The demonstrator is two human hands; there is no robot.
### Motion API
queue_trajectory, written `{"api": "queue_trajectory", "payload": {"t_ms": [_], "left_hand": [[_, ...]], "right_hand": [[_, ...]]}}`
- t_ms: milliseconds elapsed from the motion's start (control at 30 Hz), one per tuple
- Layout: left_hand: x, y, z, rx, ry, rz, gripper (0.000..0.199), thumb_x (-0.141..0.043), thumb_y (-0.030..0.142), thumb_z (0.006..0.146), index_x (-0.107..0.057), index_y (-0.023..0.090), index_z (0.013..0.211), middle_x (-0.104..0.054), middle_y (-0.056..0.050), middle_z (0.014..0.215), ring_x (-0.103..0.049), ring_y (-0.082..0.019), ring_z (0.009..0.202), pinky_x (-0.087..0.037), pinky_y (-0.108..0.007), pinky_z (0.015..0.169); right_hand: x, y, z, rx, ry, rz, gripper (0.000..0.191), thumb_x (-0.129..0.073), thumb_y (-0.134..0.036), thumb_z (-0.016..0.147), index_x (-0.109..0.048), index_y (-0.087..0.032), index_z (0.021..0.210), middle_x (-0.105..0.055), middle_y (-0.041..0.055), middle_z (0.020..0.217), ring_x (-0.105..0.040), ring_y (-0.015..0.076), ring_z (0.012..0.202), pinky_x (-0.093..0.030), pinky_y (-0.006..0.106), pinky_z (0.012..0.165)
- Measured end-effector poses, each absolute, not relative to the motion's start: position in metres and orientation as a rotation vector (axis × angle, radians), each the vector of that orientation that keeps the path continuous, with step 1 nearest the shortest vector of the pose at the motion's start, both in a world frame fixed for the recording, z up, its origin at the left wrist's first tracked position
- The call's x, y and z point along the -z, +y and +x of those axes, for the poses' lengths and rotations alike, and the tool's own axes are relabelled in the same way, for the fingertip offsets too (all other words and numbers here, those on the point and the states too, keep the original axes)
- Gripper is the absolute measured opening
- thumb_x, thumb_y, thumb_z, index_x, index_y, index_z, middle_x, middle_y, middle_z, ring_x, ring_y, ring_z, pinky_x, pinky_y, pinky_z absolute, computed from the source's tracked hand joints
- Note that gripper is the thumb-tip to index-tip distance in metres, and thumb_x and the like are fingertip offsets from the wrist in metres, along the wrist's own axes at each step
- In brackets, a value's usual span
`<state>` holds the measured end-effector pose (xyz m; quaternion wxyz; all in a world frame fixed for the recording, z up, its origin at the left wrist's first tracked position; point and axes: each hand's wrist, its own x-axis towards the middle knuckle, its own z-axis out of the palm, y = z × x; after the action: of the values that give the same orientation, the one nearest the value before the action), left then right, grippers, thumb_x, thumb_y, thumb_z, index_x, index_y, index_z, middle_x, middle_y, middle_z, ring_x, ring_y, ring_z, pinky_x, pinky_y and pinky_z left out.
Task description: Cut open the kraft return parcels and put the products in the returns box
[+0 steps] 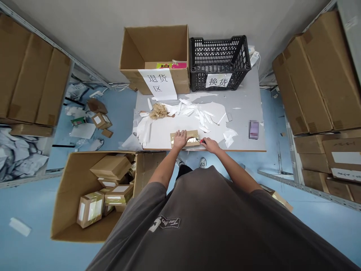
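Note:
A small flat cardboard box (pixel 193 134) with shiny clear tape lies at the front edge of the grey table (pixel 251 105). My left hand (pixel 180 138) rests flat on its left part, fingers stretched forward. At the right end of the box, my right hand (pixel 210 144) is closed around a small red and black tool (pixel 202 141), its tip against or close to the tape. Scraps of white paper (pixel 187 109) and a crumpled brown wad (pixel 158 111) lie behind the box.
An open carton (pixel 182 82) and a black crate (pixel 194 81) stand at the table's back, both with paper signs. A phone (pixel 254 130) lies at the right. A large carton (pixel 63 210) holding several small boxes stands left of me. Shelves with cartons (pixel 332 75) flank both sides.

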<state>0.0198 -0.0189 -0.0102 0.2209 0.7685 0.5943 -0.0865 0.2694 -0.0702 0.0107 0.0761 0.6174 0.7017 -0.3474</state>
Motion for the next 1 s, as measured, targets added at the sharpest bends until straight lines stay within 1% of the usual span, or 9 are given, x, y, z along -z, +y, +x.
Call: {"api": "queue_trajectory", "payload": {"t_ms": [67, 167, 333, 500, 600, 667, 733, 867, 1000], "left_hand": [[0.013, -0.022, 0.021, 0.209, 1.667, 2.106, 0.077, -0.037, 0.058, 0.113, -0.037, 0.011, 0.174, -0.043, -0.018, 0.177, -0.025, -0.037, 0.171, -0.014, -0.052, 0.140], [0.018, -0.025, 0.022, 0.168, 1.672, 2.083, 0.078, -0.041, 0.060, 0.111, -0.034, 0.016, 0.176, -0.043, -0.016, 0.177, -0.024, -0.035, 0.171, -0.014, -0.053, 0.141], [0.024, -0.025, 0.019, 0.113, 1.640, 2.077, 0.081, -0.043, 0.061, 0.110, -0.036, 0.013, 0.175, -0.044, -0.019, 0.176, -0.025, -0.037, 0.171, -0.014, -0.053, 0.141], [0.033, -0.028, 0.017, 0.049, 1.647, 2.102, 0.075, -0.044, 0.058, 0.111, -0.039, 0.016, 0.173, -0.048, -0.019, 0.173, -0.029, -0.037, 0.169, -0.015, -0.054, 0.141], [0.038, -0.029, 0.016, -0.027, 1.651, 2.117, 0.070, -0.045, 0.055, 0.112, -0.045, 0.017, 0.170, -0.054, -0.020, 0.168, -0.037, -0.040, 0.165, -0.022, -0.059, 0.138], [0.040, -0.030, 0.014, -0.090, 1.653, 2.136, 0.067, -0.048, 0.054, 0.111, -0.052, 0.016, 0.166, -0.059, -0.021, 0.164, -0.044, -0.042, 0.161, -0.026, -0.060, 0.136], [0.042, -0.031, 0.012, -0.140, 1.659, 2.156, 0.065, -0.051, 0.055, 0.111, -0.055, 0.016, 0.163, -0.061, -0.022, 0.160, -0.049, -0.042, 0.156, -0.028, -0.058, 0.135], [0.042, -0.030, 0.010, -0.145, 1.660, 2.190, 0.065, -0.054, 0.059, 0.109, -0.056, 0.021, 0.162, -0.064, -0.020, 0.155, -0.052, -0.039, 0.148, -0.032, -0.054, 0.130], [0.036, -0.036, 0.019, -0.126, 1.816, 2.105, 0.063, -0.051, 0.060, 0.110, -0.058, 0.021, 0.160, -0.063, -0.019, 0.155, -0.053, -0.037, 0.145, -0.035, -0.050, 0.127]], "right_hand": [[-0.011, -0.070, 0.269, 1.005, 2.124, 1.830, 0.037, -0.046, -0.047, 0.117, -0.062, -0.021, 0.137, -0.069, 0.0167, 0.136, -0.070, 0.0301, 0.112, -0.048, 0.034, 0.091], [-0.013, -0.070, 0.272, 1.006, 2.144, 1.807, 0.037, -0.044, -0.047, 0.118, -0.063, -0.021, 0.136, -0.070, 0.0159, 0.135, -0.070, 0.0295, 0.112, -0.048, 0.034, 0.093], [-0.015, -0.067, 0.271, 1.044, 2.164, 1.771, 0.036, -0.043, -0.048, 0.118, -0.063, -0.023, 0.135, -0.072, 0.0137, 0.134, -0.070, 0.0291, 0.116, -0.048, 0.034, 0.096], [-0.011, -0.062, 0.249, 0.980, 2.125, 1.787, 0.039, -0.042, -0.049, 0.118, -0.061, -0.022, 0.138, -0.069, 0.0171, 0.139, -0.070, 0.0316, 0.120, -0.050, 0.037, 0.100], [-0.013, -0.054, 0.275, 0.895, 1.913, 1.979, 0.042, -0.038, -0.047, 0.118, -0.056, -0.021, 0.145, -0.065, 0.0219, 0.141, -0.071, 0.0341, 0.121, -0.052, 0.041, 0.100], [-0.017, -0.049, 0.317, 0.793, 1.619, 2.240, 0.045, -0.031, -0.043, 0.119, -0.052, -0.015, 0.148, -0.065, 0.0267, 0.139, -0.073, 0.0357, 0.119, -0.053, 0.043, 0.097], [-0.020, -0.046, 0.362, 0.669, 1.501, 2.426, 0.044, -0.032, -0.041, 0.118, -0.054, -0.013, 0.144, -0.068, 0.0281, 0.136, -0.072, 0.0368, 0.121, -0.052, 0.044, 0.100], [-0.006, -0.057, 0.380, 0.963, 1.704, 2.486, 0.037, -0.042, -0.047, 0.115, -0.060, -0.019, 0.132, -0.077, 0.0184, 0.120, -0.073, 0.0332, 0.114, -0.052, 0.040, 0.099], [0.031, -0.080, 0.298, 1.551, 1.682, 2.533, 0.044, -0.061, -0.064, 0.100, -0.061, -0.026, 0.122, -0.079, 0.0074, 0.108, -0.074, 0.0284, 0.103, -0.056, 0.036, 0.092]]}}
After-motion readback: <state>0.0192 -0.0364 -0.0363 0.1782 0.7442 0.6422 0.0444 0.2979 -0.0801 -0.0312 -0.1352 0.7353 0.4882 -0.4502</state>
